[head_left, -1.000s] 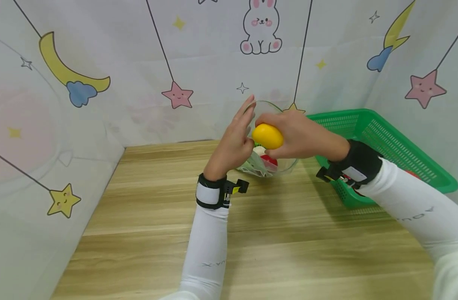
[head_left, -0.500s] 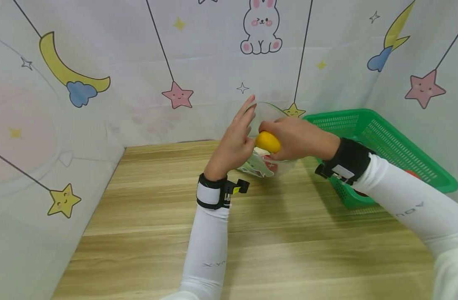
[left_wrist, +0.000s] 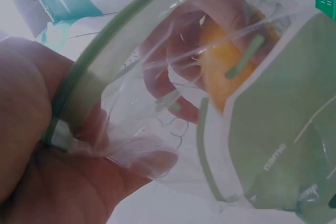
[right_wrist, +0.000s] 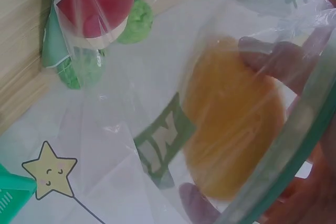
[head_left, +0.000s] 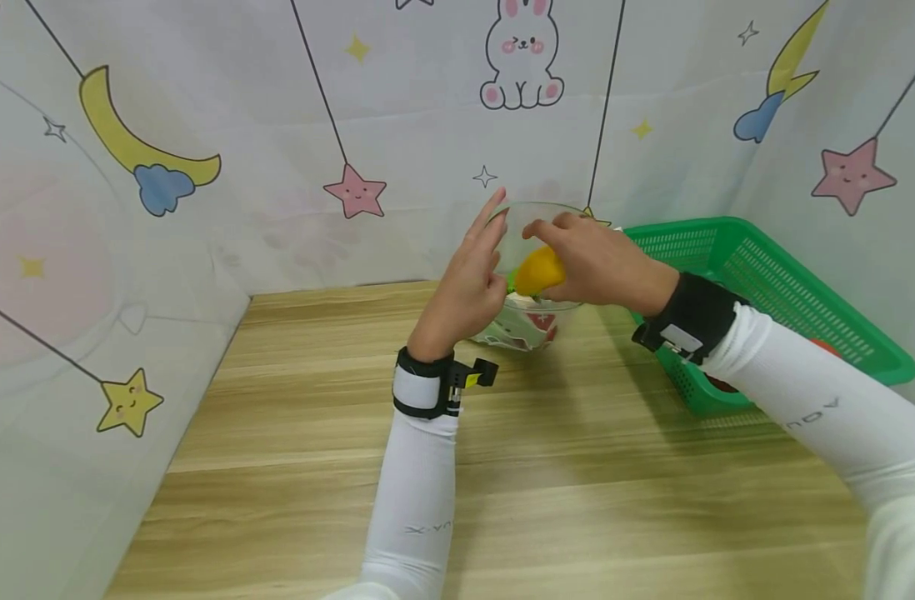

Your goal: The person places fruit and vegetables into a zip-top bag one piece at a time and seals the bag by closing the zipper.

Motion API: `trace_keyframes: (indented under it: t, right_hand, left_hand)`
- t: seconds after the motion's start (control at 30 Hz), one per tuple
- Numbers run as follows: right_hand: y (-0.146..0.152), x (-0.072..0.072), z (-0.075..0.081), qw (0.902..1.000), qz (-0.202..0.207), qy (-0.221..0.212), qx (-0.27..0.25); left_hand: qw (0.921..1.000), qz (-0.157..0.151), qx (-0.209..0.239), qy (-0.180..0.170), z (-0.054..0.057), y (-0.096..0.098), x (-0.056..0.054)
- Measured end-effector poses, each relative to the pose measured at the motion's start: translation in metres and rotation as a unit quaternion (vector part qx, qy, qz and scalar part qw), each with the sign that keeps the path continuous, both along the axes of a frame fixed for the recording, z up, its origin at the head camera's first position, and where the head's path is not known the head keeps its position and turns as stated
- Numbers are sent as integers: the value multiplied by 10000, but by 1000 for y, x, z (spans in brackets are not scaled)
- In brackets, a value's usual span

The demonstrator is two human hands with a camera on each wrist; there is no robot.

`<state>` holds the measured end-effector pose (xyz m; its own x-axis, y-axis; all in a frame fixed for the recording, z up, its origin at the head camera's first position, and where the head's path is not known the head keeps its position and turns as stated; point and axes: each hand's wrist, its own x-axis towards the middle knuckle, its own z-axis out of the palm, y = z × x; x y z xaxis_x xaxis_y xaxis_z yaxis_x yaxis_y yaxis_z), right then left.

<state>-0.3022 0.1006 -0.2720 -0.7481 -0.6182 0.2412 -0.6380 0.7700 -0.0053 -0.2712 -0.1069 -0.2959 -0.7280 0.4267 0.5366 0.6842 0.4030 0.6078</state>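
My left hand (head_left: 468, 287) pinches the green zip edge of a clear plastic zip bag (left_wrist: 283, 124), its other fingers pointing up along the opening. My right hand (head_left: 600, 258) reaches into the bag's mouth and holds a smooth yellow oval fruit (head_left: 540, 271) between thumb and fingers. One finger stands off above the fruit in the head view. Through the plastic, the fruit (right_wrist: 231, 124) shows orange-yellow, with a fingertip at one end and the thumb at the other. A red rounded piece (right_wrist: 102, 3) with a pale underside and a green leafy piece (right_wrist: 137, 22) lie lower in the bag.
A green perforated basket (head_left: 810, 287) stands at the right, beyond the right forearm, with some red pieces (head_left: 825, 346) in it. The bag rests on a wood-grain table (head_left: 315, 417). A printed cloth wall (head_left: 277, 217) closes off the back and sides.
The right hand has carried the yellow fruit deeper into the bag's mouth, and its fingers have spread. The bag's opening looks wider. The left hand stays in nearly the same place.
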Motion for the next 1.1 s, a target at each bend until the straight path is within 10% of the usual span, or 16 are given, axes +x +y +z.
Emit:
trace_keyframes:
  t: [1.1]
  right_hand:
    - [12,29,26,9896,844,-1000,-603]
  left_hand:
    - [9997,-65,-103,220,-2,1,0]
